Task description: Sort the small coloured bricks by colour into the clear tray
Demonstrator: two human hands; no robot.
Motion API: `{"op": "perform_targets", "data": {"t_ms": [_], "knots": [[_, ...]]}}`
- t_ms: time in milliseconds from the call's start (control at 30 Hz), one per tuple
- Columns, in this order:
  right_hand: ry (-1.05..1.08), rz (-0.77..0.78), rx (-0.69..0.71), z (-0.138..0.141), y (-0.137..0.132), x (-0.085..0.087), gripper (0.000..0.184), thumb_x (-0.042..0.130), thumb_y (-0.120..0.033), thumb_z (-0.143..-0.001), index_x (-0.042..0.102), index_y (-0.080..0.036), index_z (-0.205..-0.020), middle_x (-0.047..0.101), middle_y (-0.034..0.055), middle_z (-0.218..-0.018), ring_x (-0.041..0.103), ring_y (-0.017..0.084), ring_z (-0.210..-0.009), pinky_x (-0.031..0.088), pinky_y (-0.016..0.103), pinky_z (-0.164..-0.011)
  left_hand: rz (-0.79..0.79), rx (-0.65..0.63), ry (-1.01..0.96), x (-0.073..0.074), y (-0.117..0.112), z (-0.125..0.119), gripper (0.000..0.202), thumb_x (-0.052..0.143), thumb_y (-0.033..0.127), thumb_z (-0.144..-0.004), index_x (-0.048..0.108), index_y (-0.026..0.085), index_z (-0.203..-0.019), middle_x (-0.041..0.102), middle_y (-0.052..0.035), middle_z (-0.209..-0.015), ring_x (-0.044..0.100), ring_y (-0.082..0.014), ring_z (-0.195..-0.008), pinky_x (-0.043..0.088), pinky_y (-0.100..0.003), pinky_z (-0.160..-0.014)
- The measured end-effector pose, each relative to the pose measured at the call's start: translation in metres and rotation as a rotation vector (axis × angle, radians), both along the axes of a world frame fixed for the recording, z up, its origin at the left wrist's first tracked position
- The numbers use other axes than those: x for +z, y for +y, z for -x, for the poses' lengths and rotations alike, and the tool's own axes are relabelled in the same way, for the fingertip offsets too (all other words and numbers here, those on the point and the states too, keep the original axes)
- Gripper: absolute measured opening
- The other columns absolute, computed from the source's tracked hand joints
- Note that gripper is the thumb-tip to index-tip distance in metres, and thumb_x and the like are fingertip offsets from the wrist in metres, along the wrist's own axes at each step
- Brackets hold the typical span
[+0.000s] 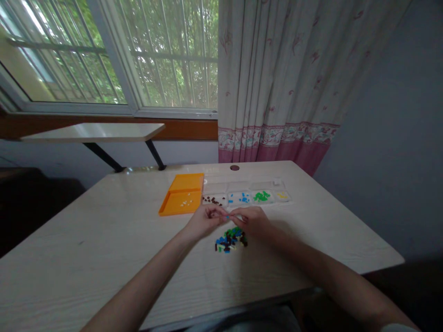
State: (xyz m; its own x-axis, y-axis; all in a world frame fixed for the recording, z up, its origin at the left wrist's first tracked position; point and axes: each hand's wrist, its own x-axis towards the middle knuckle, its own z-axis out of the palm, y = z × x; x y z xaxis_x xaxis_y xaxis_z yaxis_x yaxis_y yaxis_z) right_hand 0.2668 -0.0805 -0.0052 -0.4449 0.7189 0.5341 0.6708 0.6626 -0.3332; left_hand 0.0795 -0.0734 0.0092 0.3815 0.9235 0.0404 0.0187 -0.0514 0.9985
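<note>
Over the middle of the table, the fingertips of my left hand [208,218] and my right hand [254,219] meet in a pinch. Between them shows a tiny blue brick [227,216], perhaps more than one piece; it is too small to tell. Just below my hands lies a heap of mixed small bricks [231,240] in blue, green, dark brown and pale yellow. Behind my hands, clear compartments hold sorted pieces: brown bricks [213,200], blue bricks [243,198], green bricks [262,196] and yellow bricks [282,195].
An orange case [180,210] lies open to the left of the clear compartments, with several white pieces [187,201] in it. A raised shelf [104,131] on black legs stands at the table's back left. A cable hole [235,168] sits near the back edge, before the curtain [277,92].
</note>
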Motion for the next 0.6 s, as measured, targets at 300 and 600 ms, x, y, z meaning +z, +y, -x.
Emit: {"op": "perform_targets", "data": {"t_ms": [300,600], "knots": [[0.042,-0.088,0.035,0.001,-0.006,-0.001,0.017,0.053,-0.030,-0.077,0.068,-0.023,-0.083,0.060,-0.0034,-0.052,0.049,0.008,-0.044,0.036,0.019,-0.052,-0.052,-0.031,0.056,-0.005,-0.001,-0.003,0.029,0.070,0.035,-0.058,0.057,0.010,-0.066,0.039,0.0077,-0.045,0.030,-0.0022,-0.041,0.020,-0.014,-0.040],[0.200,-0.313,-0.122,-0.014,0.005,0.008,0.023,0.051,-0.033,-0.081,0.069,-0.020,-0.075,0.050,-0.0038,-0.040,0.043,0.007,-0.039,0.036,0.018,-0.049,-0.298,-0.308,0.533,0.011,-0.001,0.024,0.018,0.061,0.030,-0.068,0.061,0.012,-0.068,0.055,0.0006,-0.060,0.044,-0.0074,-0.054,0.033,-0.017,-0.050]]}}
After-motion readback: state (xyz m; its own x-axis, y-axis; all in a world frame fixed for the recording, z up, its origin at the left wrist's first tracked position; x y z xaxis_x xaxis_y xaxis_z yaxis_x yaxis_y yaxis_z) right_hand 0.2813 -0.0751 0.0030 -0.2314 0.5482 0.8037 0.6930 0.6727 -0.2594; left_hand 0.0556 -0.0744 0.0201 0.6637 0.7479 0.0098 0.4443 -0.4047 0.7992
